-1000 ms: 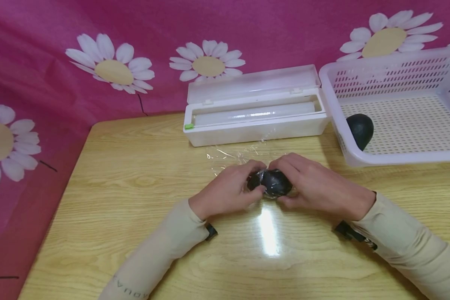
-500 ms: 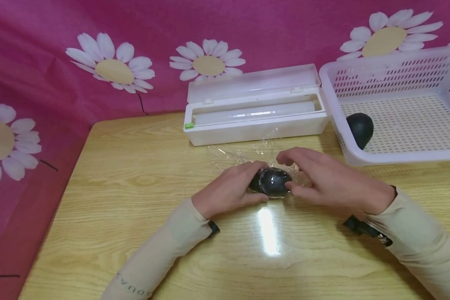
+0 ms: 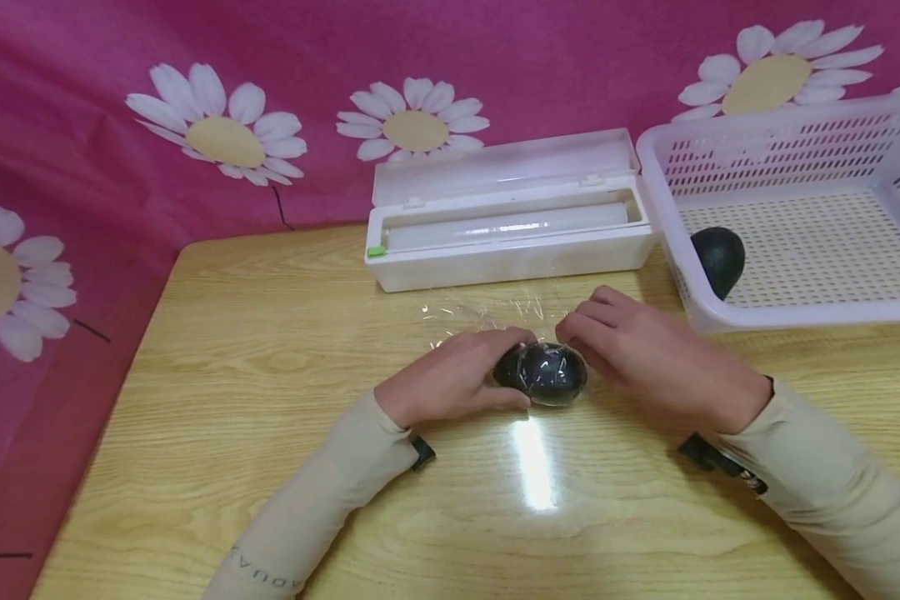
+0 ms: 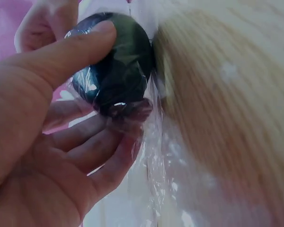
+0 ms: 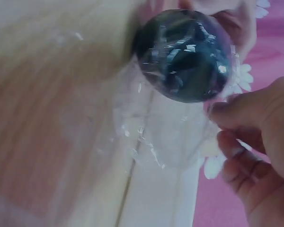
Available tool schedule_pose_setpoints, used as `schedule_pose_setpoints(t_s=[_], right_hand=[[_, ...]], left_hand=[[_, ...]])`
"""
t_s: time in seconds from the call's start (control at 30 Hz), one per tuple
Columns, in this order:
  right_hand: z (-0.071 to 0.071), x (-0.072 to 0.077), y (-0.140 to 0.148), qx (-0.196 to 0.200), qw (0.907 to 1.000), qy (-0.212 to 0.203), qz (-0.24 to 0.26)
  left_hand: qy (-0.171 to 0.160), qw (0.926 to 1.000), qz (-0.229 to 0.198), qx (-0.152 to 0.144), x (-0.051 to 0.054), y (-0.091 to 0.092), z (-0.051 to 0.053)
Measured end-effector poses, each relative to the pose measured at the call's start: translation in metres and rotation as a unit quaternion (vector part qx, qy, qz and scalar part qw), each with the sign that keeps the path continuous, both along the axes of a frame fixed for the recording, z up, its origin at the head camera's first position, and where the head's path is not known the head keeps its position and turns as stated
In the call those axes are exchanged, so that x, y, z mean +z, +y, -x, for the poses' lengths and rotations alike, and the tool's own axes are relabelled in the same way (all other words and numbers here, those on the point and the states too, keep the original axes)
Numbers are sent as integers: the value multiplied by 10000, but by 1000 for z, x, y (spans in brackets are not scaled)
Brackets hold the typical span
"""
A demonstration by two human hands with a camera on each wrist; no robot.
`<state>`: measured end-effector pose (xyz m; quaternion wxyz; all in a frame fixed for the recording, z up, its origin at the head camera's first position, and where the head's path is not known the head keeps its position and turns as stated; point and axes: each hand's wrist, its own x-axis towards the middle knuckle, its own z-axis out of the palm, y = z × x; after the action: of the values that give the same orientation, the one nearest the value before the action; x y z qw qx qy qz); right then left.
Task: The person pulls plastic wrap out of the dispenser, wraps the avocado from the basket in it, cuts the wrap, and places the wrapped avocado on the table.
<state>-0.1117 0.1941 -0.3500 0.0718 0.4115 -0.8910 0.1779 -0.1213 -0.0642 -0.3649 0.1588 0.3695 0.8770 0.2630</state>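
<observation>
A dark, pear-shaped avocado (image 3: 553,375), wrapped in clear cling film, lies on the table in the head view. My left hand (image 3: 457,375) grips its left end, thumb on the near side and fingers on the far side. In the left wrist view the thumb presses on the glossy wrapped avocado (image 4: 116,66). At the avocado's right, my right hand (image 3: 633,354) pinches the edge of the loose cling film (image 5: 146,142) between thumb and fingers. More cling film (image 3: 487,315) spreads crumpled over the table behind the avocado. The left fingertips' far side is partly hidden.
Behind the hands stands a white cling film dispenser (image 3: 510,265), lid raised, with a film roll (image 3: 506,229) inside and a green slider (image 3: 376,252). A white plastic basket (image 3: 810,315) at the right holds another avocado (image 3: 720,260). A pink floral cloth (image 3: 307,50) hangs behind.
My right hand has let go of the avocado, opened away to the right, then come back with curled fingers onto the film. The left hand keeps its grip; the avocado has turned slightly.
</observation>
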Motion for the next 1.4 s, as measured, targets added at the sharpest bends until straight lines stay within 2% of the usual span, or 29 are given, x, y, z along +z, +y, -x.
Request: schedule_pose_setpoints(t_s=[0.13,0.37,0.63,0.83,0.93,1.07,1.3,1.4], right_hand=[[-2,-4,-2,84,9999,13,-53],[-4,-5,-4,-123,9988,-472,-9],[-5,-4,-4,-173,9953,-947,-74],[-7,-3,-6,-386,9884,-1466,-118],[-7,-4,-8,-485,9856,-1606,-228],[-6,-7,-9,-505,9857,-1577,-321],[-2,-13,-9,-392,9919,-1141,-390],[-1,-14,-10,-414,9919,-1110,-452]], left_hand=[[-251,9996,7,-137,1,-2,0],[-211,9996,198,26,1,-4,-4],[-241,9991,344,-17,1,-7,-4],[-537,9985,-79,91,0,-10,-1],[-455,9987,-226,17,0,-10,1],[-191,9997,-171,14,0,-9,2],[38,9992,163,372,5,-7,-2],[212,9985,367,339,8,-9,-3]])
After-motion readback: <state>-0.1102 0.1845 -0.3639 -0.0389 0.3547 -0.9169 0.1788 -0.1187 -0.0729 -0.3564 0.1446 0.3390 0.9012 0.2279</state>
